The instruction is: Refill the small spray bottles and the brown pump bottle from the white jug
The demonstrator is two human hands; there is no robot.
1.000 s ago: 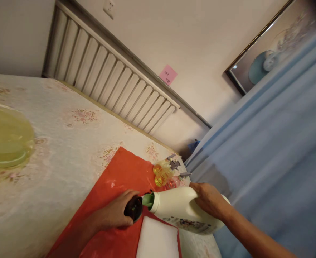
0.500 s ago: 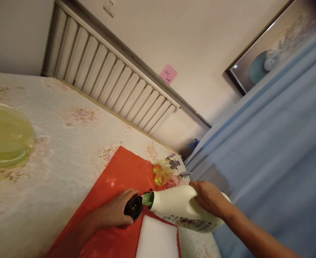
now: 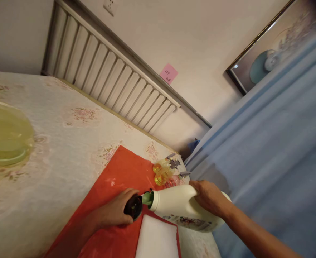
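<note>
My right hand (image 3: 207, 197) is wrapped round the handle of a large cream jug-style bottle (image 3: 178, 200) with a printed label. The bottle lies tipped on its side in the air, its mouth with a green spout (image 3: 147, 198) pointing left. Close by the spout, the fingers of my left hand (image 3: 117, 209) are closed round a small dark container (image 3: 133, 207). The spout seems to meet the container's edge; whether liquid flows between them I cannot tell. Under both hands lies a red sheet (image 3: 104, 200), and a white foam block (image 3: 158, 239) sits below the bottle.
Several pump bottles with yellow and pink liquid (image 3: 163, 175) stand beyond the cream bottle. A translucent yellow basin (image 3: 10, 125) is on the floral tablecloth (image 3: 58, 161) at left. A radiator (image 3: 109, 75) lines the wall, and a blue curtain (image 3: 267, 125) hangs at right.
</note>
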